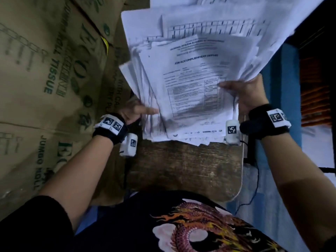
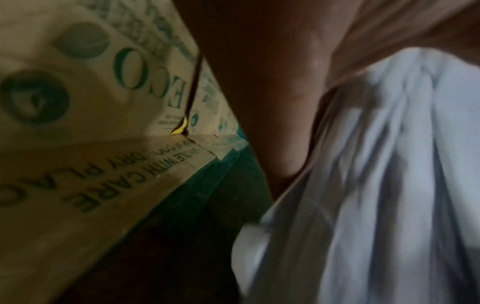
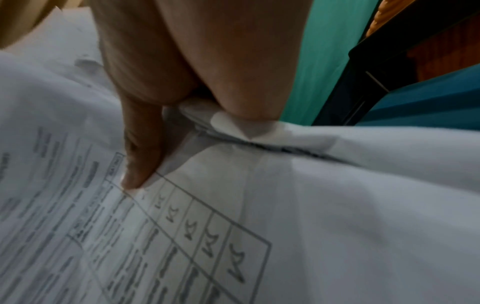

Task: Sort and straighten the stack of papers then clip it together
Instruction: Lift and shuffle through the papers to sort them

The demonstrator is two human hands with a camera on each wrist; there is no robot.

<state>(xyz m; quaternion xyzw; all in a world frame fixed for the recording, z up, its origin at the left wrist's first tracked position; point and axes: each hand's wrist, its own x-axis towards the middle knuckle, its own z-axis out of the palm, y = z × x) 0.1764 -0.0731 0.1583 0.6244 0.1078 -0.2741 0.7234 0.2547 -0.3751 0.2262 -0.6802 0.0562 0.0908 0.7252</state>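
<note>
Right now you're squaring up: your left hand (image 1: 135, 110) and right hand (image 1: 244, 92) each pinch a side of the papers (image 1: 192, 73), bottom edges resting on the wooden desk (image 1: 183, 166). The sheets look fanned and uneven. Next, probably tap them flush; no clip shows.

Fingers of left hand (image 1: 135, 110) and right hand (image 1: 245, 91) hidden beneath blurred papers (image 1: 190, 73).

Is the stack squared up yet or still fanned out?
Fanned out: the papers splay at different angles, edges uneven, gripped by left hand and right hand.
</note>
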